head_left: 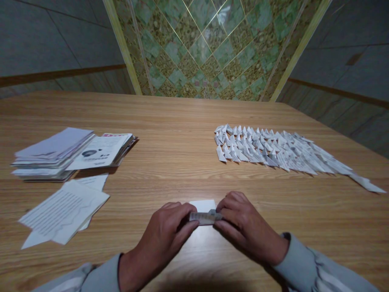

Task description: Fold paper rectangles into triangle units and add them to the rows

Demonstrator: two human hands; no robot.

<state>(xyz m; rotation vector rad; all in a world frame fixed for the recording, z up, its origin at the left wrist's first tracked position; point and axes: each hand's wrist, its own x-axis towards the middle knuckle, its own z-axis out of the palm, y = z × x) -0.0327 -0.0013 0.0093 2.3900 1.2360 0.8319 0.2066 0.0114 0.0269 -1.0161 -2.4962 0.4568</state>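
Between my two hands, just above the tabletop near its front, is a small sheet of paper [202, 206] with a narrow folded strip along its near edge. My left hand [170, 227] pinches the strip's left end between thumb and fingers. At the other end, my right hand [243, 221] grips the paper the same way, its fingers curled. The far part of the sheet is plain white, while the strip looks greyish with faint print. My fingers cover both ends of the paper.
On the wooden table [170, 162], several rows of folded paper shapes [261, 146] stretch across the right side. A stack of papers [54, 150] lies at the left, beside more printed sheets [100, 150]. Loose printed pages [65, 211] rest nearer me. A tiled wall [200, 48] rises beyond.
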